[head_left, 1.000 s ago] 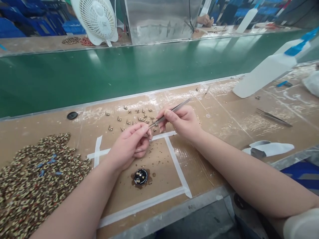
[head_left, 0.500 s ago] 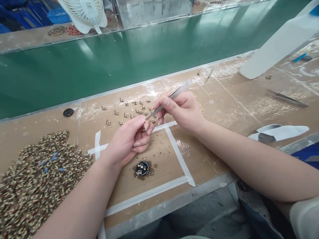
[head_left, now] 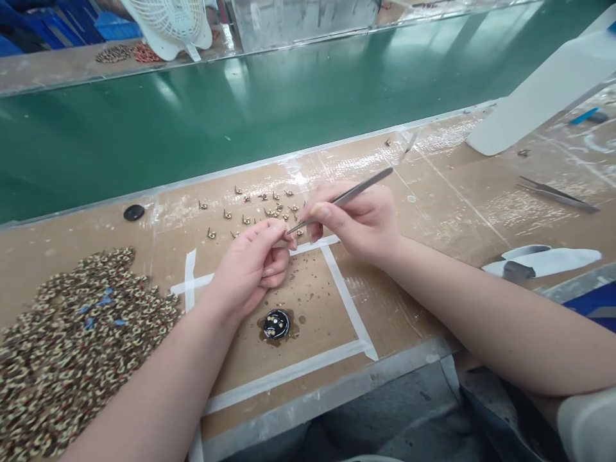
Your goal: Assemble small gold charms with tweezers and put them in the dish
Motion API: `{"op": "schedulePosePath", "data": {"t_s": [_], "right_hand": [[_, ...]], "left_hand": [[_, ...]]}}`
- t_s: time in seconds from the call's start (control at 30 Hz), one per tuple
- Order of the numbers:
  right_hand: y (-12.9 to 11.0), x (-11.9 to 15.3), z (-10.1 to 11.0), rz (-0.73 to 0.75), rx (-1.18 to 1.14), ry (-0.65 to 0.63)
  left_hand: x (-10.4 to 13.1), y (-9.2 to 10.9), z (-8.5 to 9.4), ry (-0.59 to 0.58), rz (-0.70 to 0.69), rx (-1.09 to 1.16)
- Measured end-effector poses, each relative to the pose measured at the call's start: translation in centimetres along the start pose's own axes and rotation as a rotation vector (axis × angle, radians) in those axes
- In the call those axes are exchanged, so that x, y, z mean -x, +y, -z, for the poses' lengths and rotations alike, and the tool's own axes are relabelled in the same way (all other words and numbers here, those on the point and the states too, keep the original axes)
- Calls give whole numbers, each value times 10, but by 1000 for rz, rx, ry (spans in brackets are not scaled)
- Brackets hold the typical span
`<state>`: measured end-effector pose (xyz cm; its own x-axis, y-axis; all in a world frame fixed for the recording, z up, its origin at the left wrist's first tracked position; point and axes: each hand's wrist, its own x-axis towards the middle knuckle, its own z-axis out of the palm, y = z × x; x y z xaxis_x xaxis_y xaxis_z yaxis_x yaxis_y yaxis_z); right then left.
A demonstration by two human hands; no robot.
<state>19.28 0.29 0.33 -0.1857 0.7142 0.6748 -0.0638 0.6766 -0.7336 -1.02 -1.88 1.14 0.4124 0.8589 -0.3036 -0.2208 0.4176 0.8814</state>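
Observation:
My right hand (head_left: 359, 218) pinches a pair of tweezers (head_left: 363, 186), their tips pointing down to the left at my left fingertips. My left hand (head_left: 253, 266) is closed, thumb against forefinger; whatever it pinches is too small and covered to make out. Below the hands, a round black dish (head_left: 276, 325) with small pale pieces and shiny liquid sits on a damp patch of brown board. Just behind my hands, several small metallic pieces (head_left: 227, 213) lie scattered on the table.
A large heap of small brown-and-cream pieces (head_left: 96, 346) covers the left side. White tape (head_left: 346, 308) frames the area around the dish. Further off lie a black disc (head_left: 133, 212) and a green strip (head_left: 216, 122). At right are other tweezers (head_left: 558, 194) and a white panel (head_left: 534, 90).
The tweezers have tilted lower at their back end, and my right hand has shifted slightly right. My left hand stays nearly in place, still pinched. The whole view has moved a little.

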Motion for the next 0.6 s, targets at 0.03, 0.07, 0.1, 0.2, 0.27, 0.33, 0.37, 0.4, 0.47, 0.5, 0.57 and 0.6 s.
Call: {"op": "schedulePosePath", "data": {"t_s": [0.03, 0.07, 0.1, 0.2, 0.27, 0.33, 0.37, 0.4, 0.47, 0.5, 0.57, 0.6], "right_hand": [[0, 1, 0, 44, 7, -17], [-1, 1, 0, 71, 12, -24], [-1, 1, 0, 74, 21, -16], [-4, 2, 0, -18, 58, 67], [-7, 3, 0, -104, 63, 107], [-10, 3, 0, -178, 47, 120], [-10, 3, 0, -205, 33, 121], [-11, 2, 0, -223, 15, 124], [-10, 1, 0, -237, -40, 122], [-8, 0, -1, -239, -77, 117], [-5, -2, -1, -264, -165, 97], [-3, -3, -1, -287, -212, 83]], "left_hand": [[0, 0, 0, 9, -3, -10], [0, 0, 0, 14, -7, -16], [1, 0, -1, 20, -11, -17], [1, 2, -2, 35, -24, 0], [0, 4, -3, 32, -14, 13], [0, 5, -4, 23, 6, 23], [0, 6, -4, 17, 14, 26], [0, 7, -4, 9, 20, 30], [1, 8, -3, -11, 28, 44], [2, 9, -2, -24, 36, 52], [3, 11, -1, -60, 65, 69], [4, 11, -1, -82, 83, 73]]}}
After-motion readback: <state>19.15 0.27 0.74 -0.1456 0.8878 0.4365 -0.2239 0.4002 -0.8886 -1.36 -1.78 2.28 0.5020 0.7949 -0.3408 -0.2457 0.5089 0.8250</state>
